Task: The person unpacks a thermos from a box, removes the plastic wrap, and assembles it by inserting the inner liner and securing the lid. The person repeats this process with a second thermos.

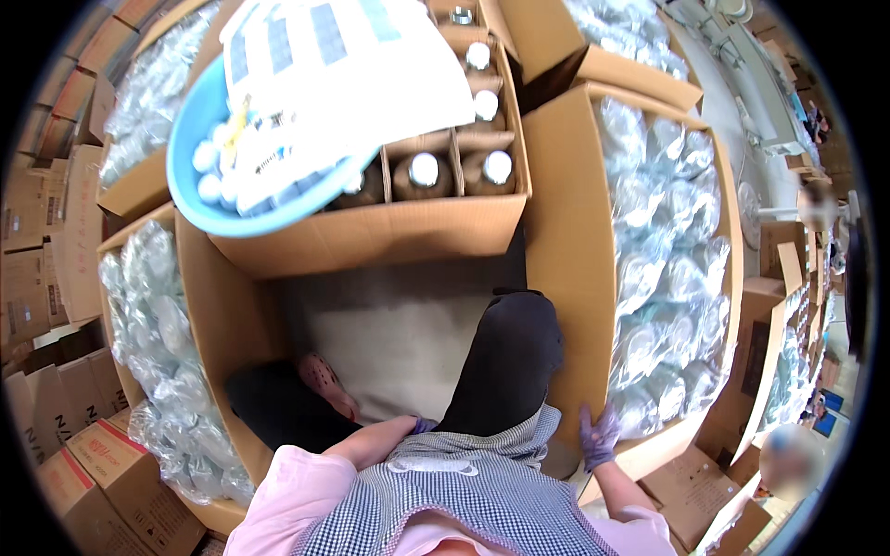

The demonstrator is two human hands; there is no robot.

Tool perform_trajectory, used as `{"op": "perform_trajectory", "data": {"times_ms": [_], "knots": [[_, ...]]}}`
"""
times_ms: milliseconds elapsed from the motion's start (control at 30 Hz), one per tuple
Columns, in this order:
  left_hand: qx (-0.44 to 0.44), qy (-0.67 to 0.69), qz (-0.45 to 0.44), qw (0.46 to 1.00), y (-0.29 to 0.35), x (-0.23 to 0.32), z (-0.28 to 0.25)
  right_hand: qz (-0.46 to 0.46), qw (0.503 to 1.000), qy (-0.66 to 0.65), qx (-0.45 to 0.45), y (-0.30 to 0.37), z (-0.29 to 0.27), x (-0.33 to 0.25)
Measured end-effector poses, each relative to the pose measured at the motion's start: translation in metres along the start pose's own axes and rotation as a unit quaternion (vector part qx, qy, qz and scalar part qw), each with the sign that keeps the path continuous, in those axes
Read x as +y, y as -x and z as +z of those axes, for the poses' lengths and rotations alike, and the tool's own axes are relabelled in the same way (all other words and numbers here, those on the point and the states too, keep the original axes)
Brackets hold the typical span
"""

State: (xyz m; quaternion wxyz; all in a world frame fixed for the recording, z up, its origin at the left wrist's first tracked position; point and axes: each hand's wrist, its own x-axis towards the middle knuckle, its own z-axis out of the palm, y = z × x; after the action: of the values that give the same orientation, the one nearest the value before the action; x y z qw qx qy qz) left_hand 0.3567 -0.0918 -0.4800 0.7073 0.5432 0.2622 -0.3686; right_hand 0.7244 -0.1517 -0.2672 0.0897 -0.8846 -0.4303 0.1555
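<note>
Two purple-gloved hands sat low in the view, beside the person's lap. The right hand (600,439) had its fingers spread at the near corner of the right-hand carton (567,241), just beside the nearest plastic-wrapped bottles (663,278); the carton stretched forward from that hand, along the person's right knee. The left hand (424,424) lay by the lap, well apart from that carton and mostly hidden, so whether it was open or closed could not be told. Ahead of both hands, beyond the knees, stood a carton of white-capped bottles (399,232), with a blue tub (182,171) and a striped white sack (371,69) over its left part. Another carton (218,324) of wrapped bottles flanked the person's left leg.
</note>
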Motion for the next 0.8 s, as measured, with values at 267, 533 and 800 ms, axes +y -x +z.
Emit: {"op": "perform_trajectory", "data": {"times_ms": [267,533,800], "knots": [[0.077,-0.023,0.013,0.997,0.067,0.023,-0.105,-0.026,0.999,-0.016,-0.009,-0.005,-0.002,-0.004],[0.176,-0.103,0.062,0.977,0.065,0.013,-0.199,0.023,0.999,-0.019,-0.04,0.006,-0.003,0.001],[0.42,0.136,0.156,0.883,0.156,0.1,-0.205,-0.109,0.991,-0.058,0.058,-0.007,0.011,0.006]]}}
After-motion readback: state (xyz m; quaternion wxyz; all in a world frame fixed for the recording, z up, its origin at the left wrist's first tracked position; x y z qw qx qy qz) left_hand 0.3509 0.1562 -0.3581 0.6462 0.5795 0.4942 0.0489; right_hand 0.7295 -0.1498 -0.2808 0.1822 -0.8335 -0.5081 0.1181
